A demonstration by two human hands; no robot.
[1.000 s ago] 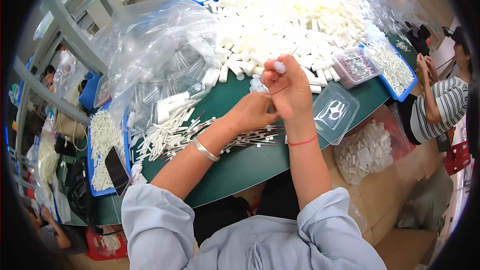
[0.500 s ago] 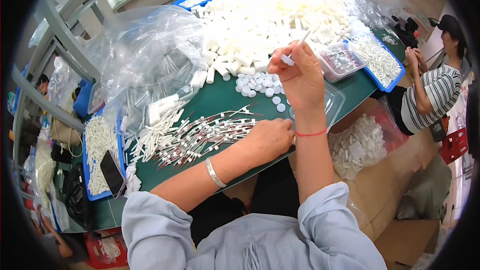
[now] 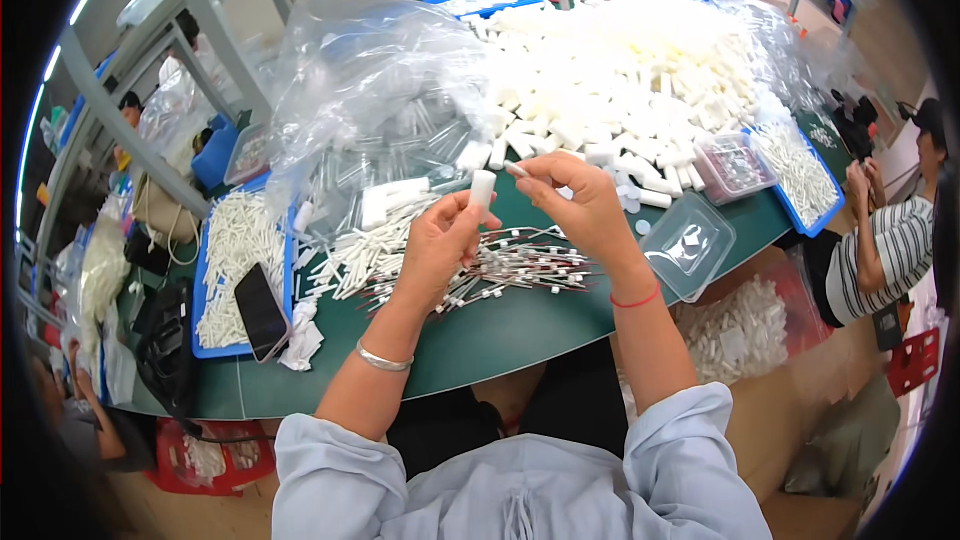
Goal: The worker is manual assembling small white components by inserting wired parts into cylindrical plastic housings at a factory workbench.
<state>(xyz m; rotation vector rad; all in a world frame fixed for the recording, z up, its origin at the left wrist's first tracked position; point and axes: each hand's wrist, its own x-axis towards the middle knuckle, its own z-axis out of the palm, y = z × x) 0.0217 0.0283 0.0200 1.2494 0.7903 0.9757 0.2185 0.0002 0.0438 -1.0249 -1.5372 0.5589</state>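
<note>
My left hand (image 3: pixel 437 245) is closed round a white foam-like cylinder (image 3: pixel 482 189), which it holds upright above the table. Close beside it, my right hand (image 3: pixel 585 210) pinches a small white piece (image 3: pixel 516 169), its tip facing the cylinder without touching; the fingers cover the rest. Below both hands lies a heap of thin reddish-brown wires with white connectors (image 3: pixel 525 265). White sticks (image 3: pixel 345 268) are spread to its left. Pale round caps (image 3: pixel 630 198) lie partly hidden behind my right hand.
A large pile of white cylinders (image 3: pixel 620 70) covers the far table. Clear plastic bags (image 3: pixel 370 70) stand far left. Blue trays of white sticks (image 3: pixel 240 260) (image 3: pixel 800 175) flank the table. A phone (image 3: pixel 262 310) leans left; a clear lid (image 3: pixel 690 245) lies right. Other people sit nearby.
My left hand has risen from the table's front edge and now holds a white cylinder. My right hand has come down and left toward it. The view has shifted.
</note>
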